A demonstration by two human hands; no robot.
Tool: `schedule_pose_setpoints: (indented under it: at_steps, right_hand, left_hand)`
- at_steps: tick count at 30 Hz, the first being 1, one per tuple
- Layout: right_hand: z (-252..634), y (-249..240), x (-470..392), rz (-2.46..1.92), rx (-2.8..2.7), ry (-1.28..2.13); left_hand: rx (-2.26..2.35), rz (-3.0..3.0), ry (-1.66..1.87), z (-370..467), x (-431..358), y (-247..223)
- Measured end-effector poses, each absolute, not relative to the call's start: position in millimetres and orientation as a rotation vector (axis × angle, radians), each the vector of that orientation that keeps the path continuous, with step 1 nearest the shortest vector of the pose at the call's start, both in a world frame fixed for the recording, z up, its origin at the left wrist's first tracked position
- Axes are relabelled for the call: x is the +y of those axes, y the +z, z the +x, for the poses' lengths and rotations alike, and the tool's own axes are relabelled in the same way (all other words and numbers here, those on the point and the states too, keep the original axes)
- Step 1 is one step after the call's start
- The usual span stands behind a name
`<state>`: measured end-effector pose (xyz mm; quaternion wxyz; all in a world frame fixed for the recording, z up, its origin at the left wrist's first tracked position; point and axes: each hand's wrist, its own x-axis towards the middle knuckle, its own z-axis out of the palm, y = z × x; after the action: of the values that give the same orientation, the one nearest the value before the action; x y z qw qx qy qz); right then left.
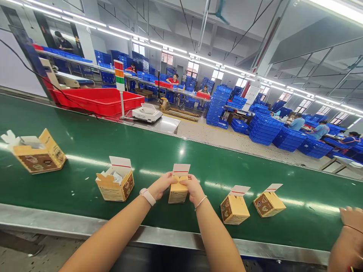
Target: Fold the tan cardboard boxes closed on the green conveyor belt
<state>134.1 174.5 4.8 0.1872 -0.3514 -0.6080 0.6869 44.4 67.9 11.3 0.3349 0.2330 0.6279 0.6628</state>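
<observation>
bare forearms [110,241], ending in left hand [161,186] and right hand [195,190], both grasping one small yellow cardboard box [177,196], red-striped white flap [181,169] upright, on flat green belt [159,147]; brown-and-yellow cartons [240,209] either side.

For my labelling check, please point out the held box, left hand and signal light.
Held box [178,197], head view: printed side.
Left hand [163,185], head view: back of the hand.
Signal light [119,73], head view: orange band.
</observation>
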Motion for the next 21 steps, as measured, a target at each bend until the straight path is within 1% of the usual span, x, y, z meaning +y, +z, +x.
schedule_pose_setpoints:
  at_steps: [3, 6, 8, 10, 12, 13, 15, 16, 17, 18, 19, 21]
  right_hand:
    - [137.3, 9.9, 181.8, -1.057, -1.673, 2.060]
    - [143.7, 13.7, 185.5, -1.048, -1.629, 2.068]
    - [152.5, 16.8, 186.8, -1.005, -1.594, 1.999]
    - [165.7, 19.7, 184.9, -0.977, -1.539, 1.838]
    - [180.8, 20.7, 176.1, -0.968, -1.463, 1.607]
    - [187.5, 20.0, 168.5, -0.901, -1.435, 1.451]
    - [195.5, 16.3, 147.9, -0.580, -1.466, 1.162]
    - [195.5, 13.5, 136.3, -0.372, -1.528, 1.067]
    - [192.3, 10.6, 124.9, -0.177, -1.614, 1.017]
    - [186.0, 7.9, 114.6, -0.023, -1.724, 1.015]
    - [176.8, 5.5, 106.0, 0.074, -1.851, 1.052]
    - [152.6, 2.6, 95.1, 0.147, -2.103, 1.100]
  left_hand:
    - [1.506, 0.615, 1.606, 46.3, 75.2, 15.0]
    - [1.460, 0.645, 1.595, 54.0, 83.6, 16.6]
    - [1.482, 0.658, 1.653, 61.8, 83.3, 16.9]
    - [1.566, 0.641, 1.761, 68.7, 71.9, 16.0]
    - [1.748, 0.681, 1.962, 70.9, 48.1, 12.6]
    - [1.887, 0.762, 2.148, 69.3, 32.9, 9.9]
    - [2.271, 1.055, 2.642, 60.1, 0.6, 3.1]
    - [2.502, 1.166, 2.822, 53.2, -14.5, -0.7]
    - [2.740, 1.151, 2.849, 45.3, -27.8, -4.5]
    - [2.914, 1.023, 2.751, 37.2, -38.9, -8.1]
    - [2.981, 0.869, 2.563, 29.5, -47.4, -11.7]
    - [2.796, 0.756, 2.238, 17.2, -57.4, -18.4]
